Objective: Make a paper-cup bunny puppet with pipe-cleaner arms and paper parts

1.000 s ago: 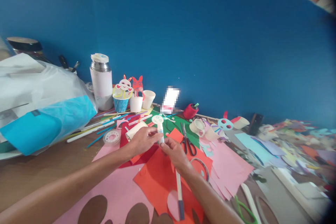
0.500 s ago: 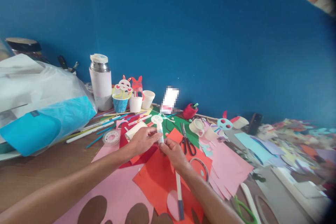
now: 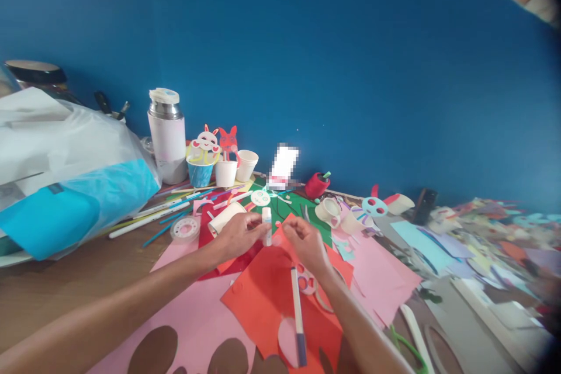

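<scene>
The left hand (image 3: 239, 235) pinches a small white glue stick (image 3: 266, 226) between thumb and fingertips, holding it upright above the sheets of paper. The right hand (image 3: 307, 242) hovers just to the right of the stick, apart from it, its fingers loosely curled; whether they pinch something small, such as a cap, cannot be told, since that spot is blurred.

Directly beneath both hands lies a red sheet of craft paper (image 3: 263, 298), overlapping a larger pink sheet of paper (image 3: 197, 315) that spreads toward the person. On the red sheet, just below the right wrist, lies a white marker with a dark blue cap (image 3: 298, 315), its capped end pointing toward the person and resting on a pink heart-shaped cutout (image 3: 287, 342).

Just beyond the glue stick sits a round white paper face cutout (image 3: 260, 198) on a green sheet (image 3: 302, 204). To the left of the gripping hand lie a cream cardboard tube (image 3: 224, 217) and a roll of clear tape (image 3: 186, 229). Farther left and back stands a white insulated flask with a steel neck (image 3: 167, 137), with paper cups topped by bunny cutouts (image 3: 215, 155) beside it, against the blue wall (image 3: 350, 58).
</scene>
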A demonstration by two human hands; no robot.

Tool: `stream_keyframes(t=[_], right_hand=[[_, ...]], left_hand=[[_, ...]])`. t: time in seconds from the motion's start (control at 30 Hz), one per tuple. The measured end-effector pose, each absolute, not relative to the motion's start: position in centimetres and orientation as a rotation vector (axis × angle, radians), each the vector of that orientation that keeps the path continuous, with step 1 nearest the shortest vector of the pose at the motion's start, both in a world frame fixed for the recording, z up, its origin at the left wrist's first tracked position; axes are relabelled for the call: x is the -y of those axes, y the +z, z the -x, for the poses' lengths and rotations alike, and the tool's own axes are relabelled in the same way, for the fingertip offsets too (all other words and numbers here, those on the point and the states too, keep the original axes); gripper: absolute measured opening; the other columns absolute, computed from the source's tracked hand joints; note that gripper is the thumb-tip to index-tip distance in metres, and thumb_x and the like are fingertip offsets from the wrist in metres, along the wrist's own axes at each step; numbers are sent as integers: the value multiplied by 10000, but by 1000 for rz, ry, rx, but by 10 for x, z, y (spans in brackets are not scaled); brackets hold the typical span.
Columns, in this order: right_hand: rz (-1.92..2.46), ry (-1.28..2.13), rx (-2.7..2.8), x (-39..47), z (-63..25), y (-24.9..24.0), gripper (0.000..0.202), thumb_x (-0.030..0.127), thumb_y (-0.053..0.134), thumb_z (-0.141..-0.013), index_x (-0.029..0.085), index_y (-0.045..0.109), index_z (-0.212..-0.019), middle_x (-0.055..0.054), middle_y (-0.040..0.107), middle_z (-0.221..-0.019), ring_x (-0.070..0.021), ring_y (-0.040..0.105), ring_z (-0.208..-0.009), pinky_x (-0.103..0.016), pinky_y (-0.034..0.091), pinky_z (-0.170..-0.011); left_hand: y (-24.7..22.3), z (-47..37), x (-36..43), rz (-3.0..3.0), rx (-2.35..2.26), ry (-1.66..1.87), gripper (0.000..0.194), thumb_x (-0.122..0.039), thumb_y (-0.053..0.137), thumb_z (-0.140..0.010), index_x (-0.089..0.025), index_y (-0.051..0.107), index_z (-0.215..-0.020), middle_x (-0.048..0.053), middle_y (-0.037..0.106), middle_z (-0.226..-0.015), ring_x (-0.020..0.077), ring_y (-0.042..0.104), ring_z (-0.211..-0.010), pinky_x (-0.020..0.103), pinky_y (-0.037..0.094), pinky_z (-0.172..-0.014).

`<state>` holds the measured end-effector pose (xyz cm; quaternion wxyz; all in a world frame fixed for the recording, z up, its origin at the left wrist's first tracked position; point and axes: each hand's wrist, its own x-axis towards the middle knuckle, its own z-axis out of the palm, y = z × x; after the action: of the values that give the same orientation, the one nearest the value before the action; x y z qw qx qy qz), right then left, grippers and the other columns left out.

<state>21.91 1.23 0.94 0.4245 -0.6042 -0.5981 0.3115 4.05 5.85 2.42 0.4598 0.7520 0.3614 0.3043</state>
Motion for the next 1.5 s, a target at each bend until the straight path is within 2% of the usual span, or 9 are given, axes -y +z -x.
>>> stream_keyframes(t=[0.2, 0.4, 0.5, 0.57, 0.63, 0.83, 1.03, 1.2, 1.5], right_hand=[[1652, 359, 1817, -29, -249, -2, 266, 334, 575, -737, 208, 608, -969, -40, 590, -858, -171, 525, -769, -289, 411, -686], [1578, 510, 2056, -25, -248, -3, 375, 298, 634, -691, 233, 567, -1055, -36, 590, -1006, -185, 528, -928, -320, 403, -800], [1591, 502, 2042, -24, -243, -3, 266, 217, 627, -672, 212, 599, -936, -32, 608, -963, -181, 545, -906, -314, 397, -798], [1568, 538, 1994, -23, -241, -2, 116, 213, 577, -716, 203, 597, -829, -18, 627, -869, -166, 567, -847, -293, 407, -759], [1526, 592, 1905, -23, -241, 3, 75, 249, 527, -768, 201, 571, -806, -9, 635, -818, -154, 583, -799, -274, 417, -718], [1486, 473, 1771, -22, -241, 27, 154, 338, 530, -790, 202, 560, -857, -20, 606, -794, -160, 564, -737, -283, 431, -702], [1389, 293, 2004, -20, -236, 40, 256, 262, 485, -836, 236, 572, -1075, -56, 576, -936, -186, 538, -864, -310, 420, -777], [1308, 321, 2126, -15, -233, 48, 300, 230, 435, -864, 254, 540, -1144, -64, 559, -981, -191, 523, -927, -322, 420, -812], [1308, 339, 2253, -12, -230, 51, 368, 220, 344, -906, 266, 433, -1260, -72, 545, -998, -185, 509, -948, -336, 438, -826]], left_hand=[[34, -40, -54, -1814, -900, 726, 287, -323, 425, -785, -162, 616, -644, -7, 630, -629, 116, 507, -544, 225, 360, -542], [37, -41, -54, -1786, -915, 704, 250, -300, 440, -767, -160, 609, -648, 4, 635, -637, 127, 532, -563, 225, 377, -544], [36, -41, -54, -1760, -919, 685, 230, -296, 441, -760, -157, 616, -706, 13, 645, -638, 141, 553, -574, 229, 388, -537], [35, -41, -53, -1757, -916, 676, 218, -293, 444, -752, -157, 610, -712, 19, 650, -643, 150, 568, -590, 234, 400, -543], [35, -41, -53, -1770, -913, 664, 206, -290, 449, -742, -160, 595, -682, 23, 645, -638, 156, 575, -604, 240, 411, -558], [27, -41, -54, -1875, -906, 673, 200, -305, 456, -735, -169, 588, -671, 14, 622, -657, 150, 555, -610, 242, 394, -569], [19, -41, -57, -1968, -917, 668, 220, -348, 465, -744, -189, 613, -712, -3, 606, -701, 151, 533, -663, 235, 391, -606], [20, -40, -55, -2018, -873, 670, 210, -305, 451, -755, -196, 631, -761, -1, 592, -737, 151, 524, -681, 240, 387, -618], [13, -42, -53, -2054, -867, 635, 181, -286, 448, -759, -181, 590, -721, -10, 540, -716, 135, 501, -665, 236, 365, -608]])
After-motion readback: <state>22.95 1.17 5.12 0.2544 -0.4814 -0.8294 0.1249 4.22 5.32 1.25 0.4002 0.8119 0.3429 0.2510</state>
